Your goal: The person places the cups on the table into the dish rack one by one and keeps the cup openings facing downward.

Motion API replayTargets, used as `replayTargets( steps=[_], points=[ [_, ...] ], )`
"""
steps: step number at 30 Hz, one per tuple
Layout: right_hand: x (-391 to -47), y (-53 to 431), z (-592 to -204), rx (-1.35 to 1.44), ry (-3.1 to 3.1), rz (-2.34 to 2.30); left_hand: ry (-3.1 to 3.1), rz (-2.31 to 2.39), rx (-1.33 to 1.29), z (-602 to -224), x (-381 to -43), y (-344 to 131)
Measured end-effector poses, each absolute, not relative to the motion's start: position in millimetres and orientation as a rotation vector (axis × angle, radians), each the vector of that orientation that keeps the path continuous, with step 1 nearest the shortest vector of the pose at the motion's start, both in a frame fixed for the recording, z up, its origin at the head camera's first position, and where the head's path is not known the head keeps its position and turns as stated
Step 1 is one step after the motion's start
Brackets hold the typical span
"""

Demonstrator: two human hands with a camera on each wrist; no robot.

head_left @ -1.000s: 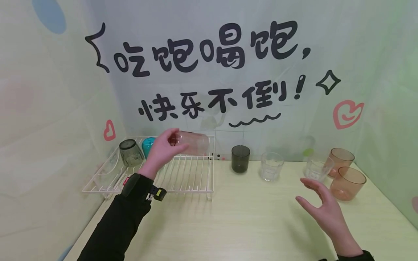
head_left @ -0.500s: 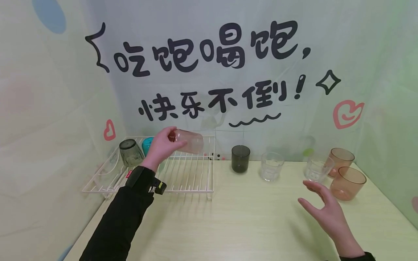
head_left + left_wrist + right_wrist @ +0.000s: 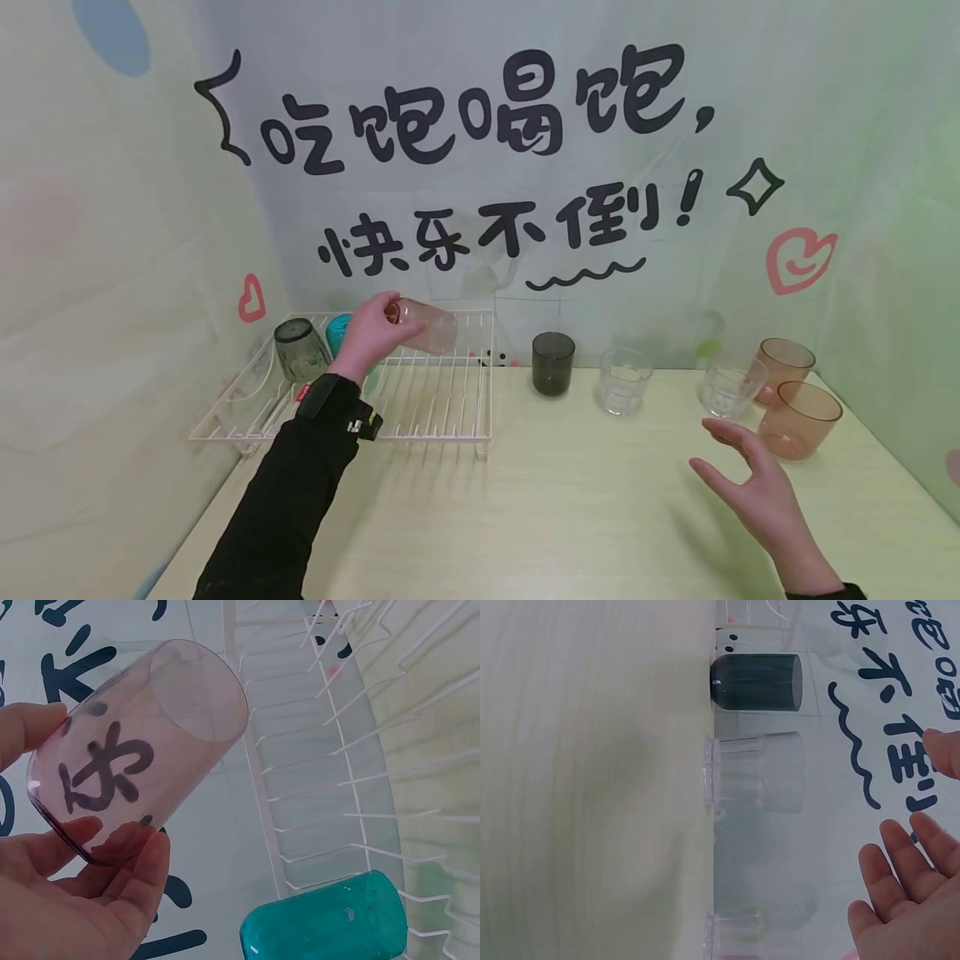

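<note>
Tilted on its side above the white wire rack (image 3: 442, 435), a clear pinkish cup (image 3: 431, 327) is held at its base end by my left hand (image 3: 371, 333). In the left wrist view the thumb and fingers grip the pink cup (image 3: 142, 750), whose mouth points away from the palm. Just beyond, a teal cup (image 3: 326, 919) lies in the rack, partly hidden by the hand in the head view. My right hand (image 3: 761, 496) hovers over the table, thumb and fingers spread, holding nothing. Nearest to it are an amber cup (image 3: 799, 421) and a clear glass (image 3: 727, 392).
A grey cup (image 3: 302, 350) leans upside down at the rack's left. Along the table's back stand a dark cup (image 3: 552, 364), another clear glass (image 3: 624, 383) and a second amber cup (image 3: 783, 362). A printed cloth (image 3: 480, 183) hangs behind.
The pink cup in my left hand has shifted left and tips more downward at its mouth. My right hand has drifted slightly right and down, still spread.
</note>
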State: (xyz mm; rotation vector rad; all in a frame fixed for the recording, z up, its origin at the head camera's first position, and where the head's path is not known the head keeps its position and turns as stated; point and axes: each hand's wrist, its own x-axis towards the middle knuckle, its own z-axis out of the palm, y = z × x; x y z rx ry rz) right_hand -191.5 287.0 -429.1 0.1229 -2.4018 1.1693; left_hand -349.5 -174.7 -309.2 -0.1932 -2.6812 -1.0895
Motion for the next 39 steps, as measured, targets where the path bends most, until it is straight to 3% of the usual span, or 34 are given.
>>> replayTargets(
  steps=[39],
  points=[
    [-189,295,-429,0.111,-2.358,1.151,-2.814,-0.642,0.046,-332,-377,-189]
  ],
)
